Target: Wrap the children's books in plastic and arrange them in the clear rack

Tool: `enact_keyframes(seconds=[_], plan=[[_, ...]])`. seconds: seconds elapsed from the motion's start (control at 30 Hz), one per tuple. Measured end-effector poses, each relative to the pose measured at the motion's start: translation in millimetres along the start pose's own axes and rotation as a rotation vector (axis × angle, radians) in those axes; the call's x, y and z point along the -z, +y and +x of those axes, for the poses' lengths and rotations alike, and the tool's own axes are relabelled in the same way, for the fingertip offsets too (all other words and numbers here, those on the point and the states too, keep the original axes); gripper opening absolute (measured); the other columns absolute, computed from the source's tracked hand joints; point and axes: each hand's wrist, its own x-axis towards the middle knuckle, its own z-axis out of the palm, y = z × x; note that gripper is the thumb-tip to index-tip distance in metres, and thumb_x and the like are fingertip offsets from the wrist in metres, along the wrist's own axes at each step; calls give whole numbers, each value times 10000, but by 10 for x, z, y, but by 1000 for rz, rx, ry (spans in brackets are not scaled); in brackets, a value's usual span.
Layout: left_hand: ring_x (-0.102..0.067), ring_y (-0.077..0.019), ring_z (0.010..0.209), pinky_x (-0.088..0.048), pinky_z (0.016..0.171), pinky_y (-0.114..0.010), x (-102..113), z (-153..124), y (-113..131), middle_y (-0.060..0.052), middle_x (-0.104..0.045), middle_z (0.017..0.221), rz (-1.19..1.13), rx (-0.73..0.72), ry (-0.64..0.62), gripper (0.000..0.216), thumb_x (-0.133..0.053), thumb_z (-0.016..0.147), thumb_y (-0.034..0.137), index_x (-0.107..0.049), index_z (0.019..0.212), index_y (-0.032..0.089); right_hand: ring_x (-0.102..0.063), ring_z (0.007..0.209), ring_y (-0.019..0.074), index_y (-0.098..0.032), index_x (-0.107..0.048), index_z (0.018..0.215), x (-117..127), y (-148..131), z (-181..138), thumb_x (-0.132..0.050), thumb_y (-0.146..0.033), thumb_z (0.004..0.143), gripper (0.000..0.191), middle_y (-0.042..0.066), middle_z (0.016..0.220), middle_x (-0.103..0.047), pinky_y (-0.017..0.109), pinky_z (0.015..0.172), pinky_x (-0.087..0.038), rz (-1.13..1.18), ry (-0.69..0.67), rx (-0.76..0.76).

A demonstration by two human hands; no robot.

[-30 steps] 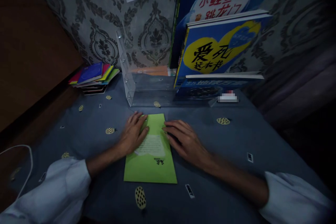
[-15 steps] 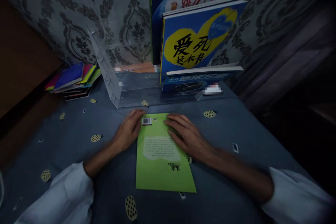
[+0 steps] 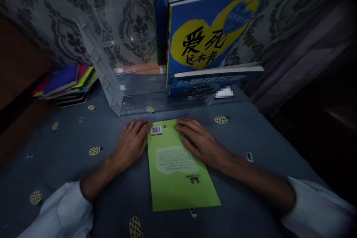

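A thin green book (image 3: pixel 178 173) lies back cover up on the blue-grey tablecloth (image 3: pixel 251 134), barcode at its far left corner. My left hand (image 3: pixel 130 144) lies flat beside its left edge, fingers stretched out and touching the far corner. My right hand (image 3: pixel 198 140) rests flat on the book's far right part, fingers spread. Both sleeves are white.
A clear acrylic book stand (image 3: pixel 119 89) stands just beyond the book, holding a blue book with a yellow heart (image 3: pixel 206 33) upright and another blue book (image 3: pixel 206 83) lying flat. A stack of colourful books (image 3: pixel 67 83) sits at the far left. Patterned wallpaper is behind.
The green book has turned slightly clockwise and its barcode corner is uncovered. My left hand slid off it to its left edge. The view has shifted closer to the stand.
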Motion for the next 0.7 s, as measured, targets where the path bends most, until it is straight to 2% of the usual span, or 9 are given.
enact_keyframes(seconds=[0.3, 0.53, 0.7], plan=[[-563, -291, 1113, -486, 930, -471, -129, 272, 226, -127, -625, 1234, -1, 3, -64, 356, -413, 992, 167, -574, 1309, 183, -605, 1244, 317, -202, -619, 1315, 172, 136, -152, -453, -217, 1010, 348, 153, 1301, -659, 561, 986, -567, -66, 44, -70], [-600, -266, 1133, -526, 960, -464, -128, 233, 181, -117, -641, 1252, -160, -7, 44, 346, -406, 999, 130, -607, 1275, 186, -594, 1253, 313, -185, -619, 1303, 197, 144, -173, -446, -213, 1009, 343, 156, 1302, -656, 554, 988, -560, -82, 46, -60], [-625, -249, 1134, -558, 981, -461, -110, 199, 126, -105, -677, 1189, -285, -65, 100, 389, -428, 959, 77, -655, 1244, 213, -560, 1291, 332, -187, -627, 1302, 168, 151, -204, -451, -242, 1008, 348, 164, 1334, -634, 574, 1021, -526, -99, 66, -95]])
